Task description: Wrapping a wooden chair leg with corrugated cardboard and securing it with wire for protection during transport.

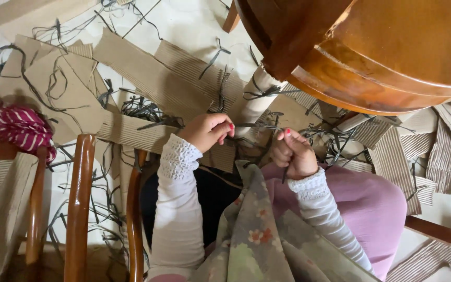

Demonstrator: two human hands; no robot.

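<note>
A single head-worn camera looks steeply down from close above the person's lap. The left hand (207, 130) and right hand (293, 154) sit near frame centre, floor (194, 23) beyond them, table edge (371, 57) upper right.

Home interior, likely a living or dining room used for handicraft. Pale tiled floor (194, 21) with dark grout lines. Polished round wooden table (392, 47) at upper right, curved wooden chair frames (79, 209) at lower left, both domestic furniture, not shop benches. Floor littered with corrugated cardboard strips (147, 73) and loose dark strings (142, 109). Striped red-white cloth (16, 128) at left by a chair. Person sits low among the scraps.
</note>
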